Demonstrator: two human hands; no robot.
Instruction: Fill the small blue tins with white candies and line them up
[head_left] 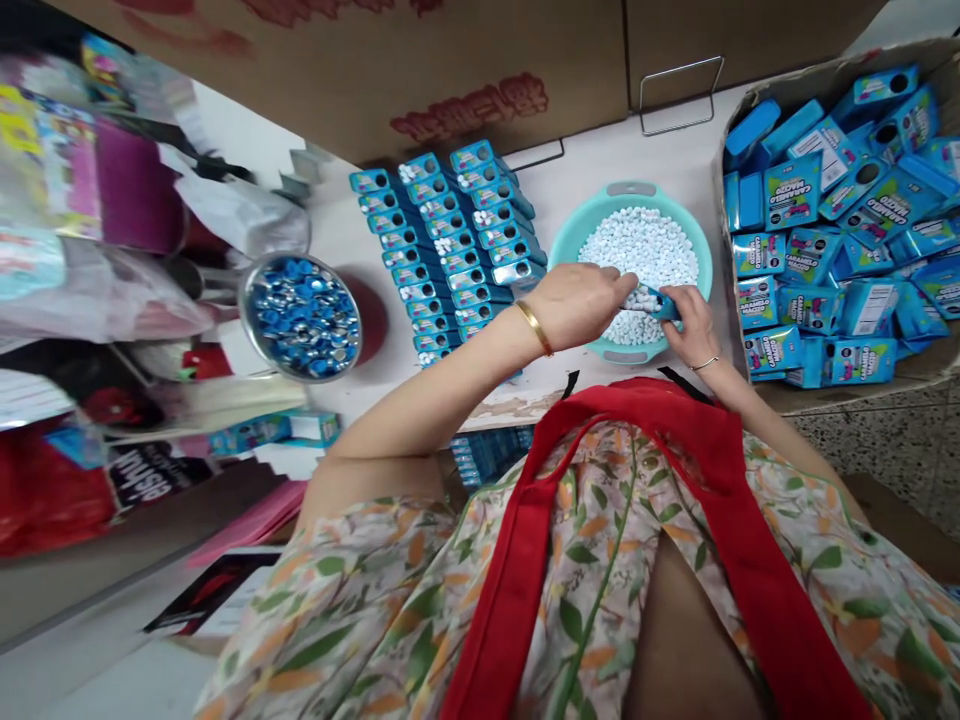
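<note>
A turquoise basin (568, 232) filled with small white candies (637, 245) stands in front of me. Over it, my right hand (691, 325) grips a small blue candy box (664, 304). My left hand (581, 303), with a gold bangle at the wrist, reaches in from the left. Its fingers are closed at the near side of that box, where white candies show; whatever they pinch is hidden. Left of the basin, filled blue boxes (454, 255) stand in three rows, some with white candies at their round top holes.
A cardboard carton (739, 215) full of blue boxes sits at the right. At the left stands a metal bowl (247, 335) of blue and silver caps. Large brown cartons (480, 60) line the back. Bags (240, 215) crowd the far left.
</note>
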